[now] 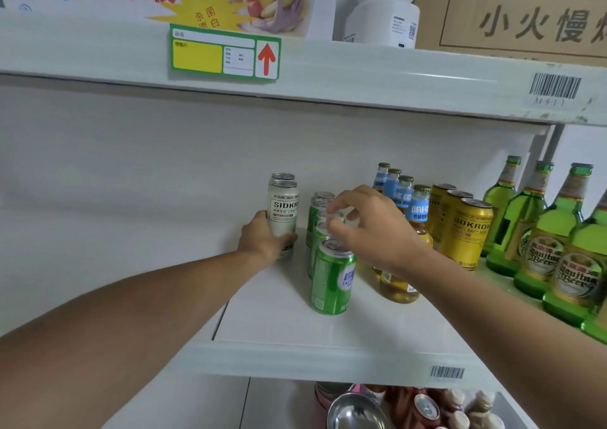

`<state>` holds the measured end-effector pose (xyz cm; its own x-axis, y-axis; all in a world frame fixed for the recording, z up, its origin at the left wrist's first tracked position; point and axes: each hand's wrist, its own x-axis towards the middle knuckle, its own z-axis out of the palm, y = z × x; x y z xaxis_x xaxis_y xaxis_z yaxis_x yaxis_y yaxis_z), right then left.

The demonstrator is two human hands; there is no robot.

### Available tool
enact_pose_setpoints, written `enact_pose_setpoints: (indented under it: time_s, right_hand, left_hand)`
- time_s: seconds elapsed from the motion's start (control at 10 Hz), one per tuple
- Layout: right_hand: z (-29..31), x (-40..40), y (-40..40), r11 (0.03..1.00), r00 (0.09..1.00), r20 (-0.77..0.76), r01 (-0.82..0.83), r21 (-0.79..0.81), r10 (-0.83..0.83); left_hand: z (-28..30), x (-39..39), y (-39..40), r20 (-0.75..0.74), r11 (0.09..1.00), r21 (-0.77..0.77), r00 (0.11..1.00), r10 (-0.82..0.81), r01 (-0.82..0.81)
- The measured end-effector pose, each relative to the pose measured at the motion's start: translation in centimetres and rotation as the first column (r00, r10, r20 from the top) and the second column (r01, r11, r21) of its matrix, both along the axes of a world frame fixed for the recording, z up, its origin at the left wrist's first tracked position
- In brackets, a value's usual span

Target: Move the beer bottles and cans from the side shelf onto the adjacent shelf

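Two arms: both bare forearms reach forward and up from the bottom corners onto the white metal shelf.
Front can: a green aluminium can stands upright nearest the shelf edge, heading a single-file row of green cans running back.
Right hand: the right hand hangs palm-down over that row, wrist bent, fingertips pinched round the top of the second green can; whether it has a firm hold I cannot tell.
Left hand: the left hand is wrapped round the lower body of a tall white can with black lettering, thumb across the front, fingers hidden behind.
Behind it: a second white can stands touching the held one.
Right of the green row: blue-labelled glass bottles of amber drink, then yellow cans, each in a row.
Far right: green glass beer bottles with oval labels stand on the neighbouring shelf.
Overhead: a green and yellow price tag with a red arrow on the upper shelf lip.
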<state>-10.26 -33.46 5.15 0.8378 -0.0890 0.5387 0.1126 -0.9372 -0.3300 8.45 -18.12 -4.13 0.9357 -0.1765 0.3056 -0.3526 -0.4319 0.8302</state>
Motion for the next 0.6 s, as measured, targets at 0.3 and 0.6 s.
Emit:
enact_pose_setpoints:
  time_s: [0.3, 0.6]
  right_hand:
    - [-1.4, 0.9, -0.2, 0.999, 1.0, -0.023, -0.02, 0.029, 0.02]
    - [-2.7, -5.5, -2.2, 0.996, 0.997, -0.004, -0.072, 0.044, 0.073]
  left_hand:
    - [-0.7, -0.2, 1.3, -0.065, 0.993, 0.103, 0.997, -0.049, 0.056]
    - [0.8, -11.3, 6.6, 0.274, 0.962, 0.269, 0.961, -0.038, -0.039]
